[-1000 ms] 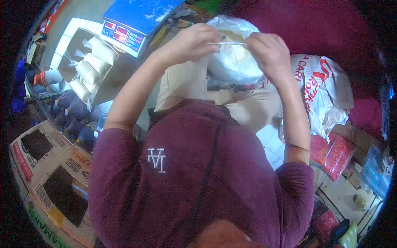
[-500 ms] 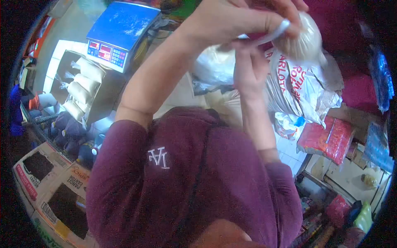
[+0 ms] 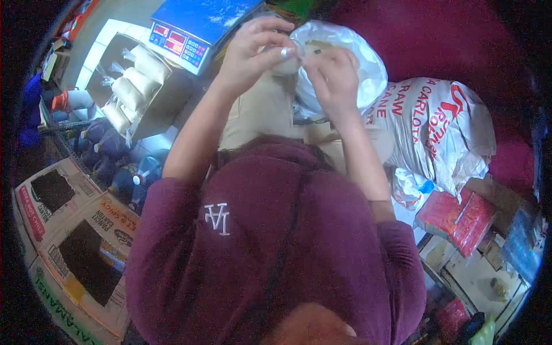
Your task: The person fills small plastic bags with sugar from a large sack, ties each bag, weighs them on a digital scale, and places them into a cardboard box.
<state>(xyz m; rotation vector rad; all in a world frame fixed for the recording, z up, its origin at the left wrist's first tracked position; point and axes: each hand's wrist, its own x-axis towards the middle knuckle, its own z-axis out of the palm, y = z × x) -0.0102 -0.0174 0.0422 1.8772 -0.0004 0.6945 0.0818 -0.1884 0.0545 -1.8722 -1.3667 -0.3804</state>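
Both my hands meet over my lap, above the near left rim of a white plastic-lined container (image 3: 372, 86) with pale contents. My left hand (image 3: 256, 52) pinches the twisted top of a small filled clear bag (image 3: 286, 66), which hangs partly hidden below the fingers. Close beside it, my right hand (image 3: 336, 75) has thumb and fingers pinched together at the same bag top. The exact grip of its fingertips is blurred.
A blue digital scale (image 3: 198, 26) stands at the upper left. Filled clear bags (image 3: 135, 92) lie in an open carton (image 3: 167, 106) beside it. A printed white sack (image 3: 425, 121) is on the right, above red packs (image 3: 457, 218). Dark bottles (image 3: 123, 178) and cartons (image 3: 86, 247) are at left.
A thin strip was stretched between my hands at first. Then the filled bag swung up to the right; now it hangs lower, near the container, with both hands at its top.
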